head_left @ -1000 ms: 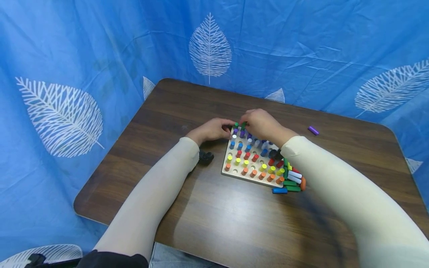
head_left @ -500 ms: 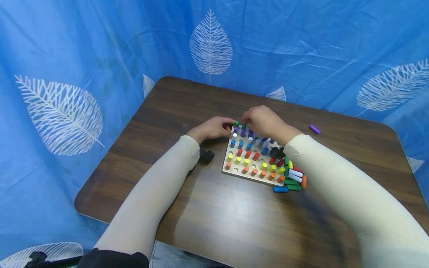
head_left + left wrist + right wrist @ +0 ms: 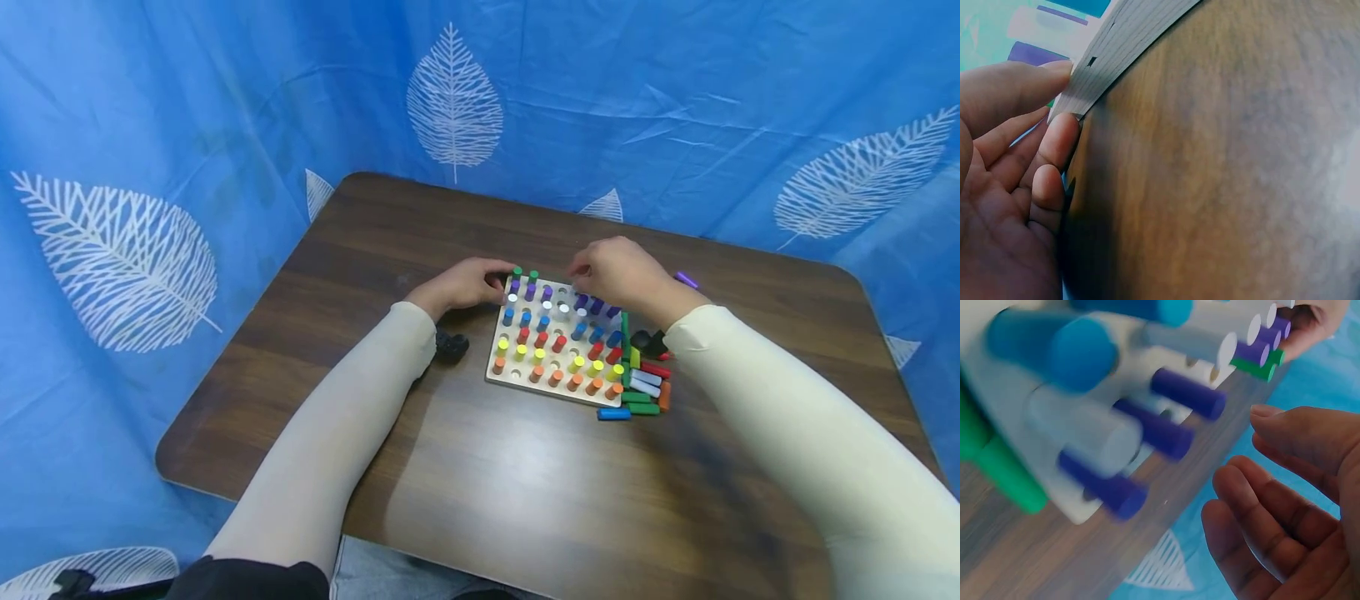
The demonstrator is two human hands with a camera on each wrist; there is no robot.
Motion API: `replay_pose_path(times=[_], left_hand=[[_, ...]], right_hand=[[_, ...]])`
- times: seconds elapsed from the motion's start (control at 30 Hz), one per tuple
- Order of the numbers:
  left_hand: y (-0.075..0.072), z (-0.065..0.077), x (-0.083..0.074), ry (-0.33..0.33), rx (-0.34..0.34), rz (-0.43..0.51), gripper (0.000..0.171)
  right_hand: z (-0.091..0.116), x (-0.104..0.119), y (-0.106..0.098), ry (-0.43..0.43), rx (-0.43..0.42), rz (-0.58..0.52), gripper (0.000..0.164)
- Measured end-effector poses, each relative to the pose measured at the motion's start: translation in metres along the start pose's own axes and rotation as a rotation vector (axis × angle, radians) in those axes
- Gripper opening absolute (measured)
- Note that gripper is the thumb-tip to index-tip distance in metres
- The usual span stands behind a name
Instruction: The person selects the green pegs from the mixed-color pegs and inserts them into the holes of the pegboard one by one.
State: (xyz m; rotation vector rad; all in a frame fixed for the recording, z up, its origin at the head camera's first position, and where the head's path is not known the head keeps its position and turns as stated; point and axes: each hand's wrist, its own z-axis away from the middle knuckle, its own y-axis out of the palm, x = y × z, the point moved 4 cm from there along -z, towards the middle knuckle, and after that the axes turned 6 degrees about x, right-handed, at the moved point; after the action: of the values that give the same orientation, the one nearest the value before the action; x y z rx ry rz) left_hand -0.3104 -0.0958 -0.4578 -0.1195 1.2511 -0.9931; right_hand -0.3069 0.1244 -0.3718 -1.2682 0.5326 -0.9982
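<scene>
A pale wooden pegboard (image 3: 536,387) lies on the table, rows of coloured pegs standing in it. My left hand (image 3: 463,285) holds its far left corner; the left wrist view has the thumb (image 3: 1054,74) on the board's edge and the fingers bent around the corner. Two green pegs (image 3: 533,276) stand in the far row by that hand. Over the far right part of the board is my right hand (image 3: 617,268), with nothing in it. In the right wrist view its thumb and loosely bent fingers are apart, close to purple pegs (image 3: 1188,394).
Loose green, white, red and orange pegs (image 3: 646,385) lie along the board's right side, with a blue peg (image 3: 613,414) at the near corner. A purple peg (image 3: 686,280) lies beyond the right wrist. Blue cloth (image 3: 300,100) hangs behind the table (image 3: 480,492).
My right hand has let go of the second green peg in the far row and moved right. The left hand stays at the corner. The head view has shifted slightly.
</scene>
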Motion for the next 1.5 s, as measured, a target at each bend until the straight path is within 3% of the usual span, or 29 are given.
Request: replay_pose_path(times=[0.5, 0.77, 1.07, 1.5], left_hand=[[0.000, 0.001, -0.003, -0.025, 0.002, 0.039, 0.061], [0.000, 0.003, -0.004, -0.013, 0.001, 0.048, 0.061], [0.001, 0.000, -0.001, -0.010, -0.001, 0.040, 0.060], [0.001, 0.000, -0.001, -0.021, 0.003, 0.035, 0.060]], right_hand=[[0.029, -0.051, -0.007, 0.114, 0.002, -0.011, 0.031], [0.042, -0.071, 0.008, 0.141, 0.043, -0.038, 0.032], [0.045, -0.079, 0.039, 0.113, 0.103, -0.064, 0.039], [0.045, -0.079, 0.045, 0.095, 0.091, -0.121, 0.047]])
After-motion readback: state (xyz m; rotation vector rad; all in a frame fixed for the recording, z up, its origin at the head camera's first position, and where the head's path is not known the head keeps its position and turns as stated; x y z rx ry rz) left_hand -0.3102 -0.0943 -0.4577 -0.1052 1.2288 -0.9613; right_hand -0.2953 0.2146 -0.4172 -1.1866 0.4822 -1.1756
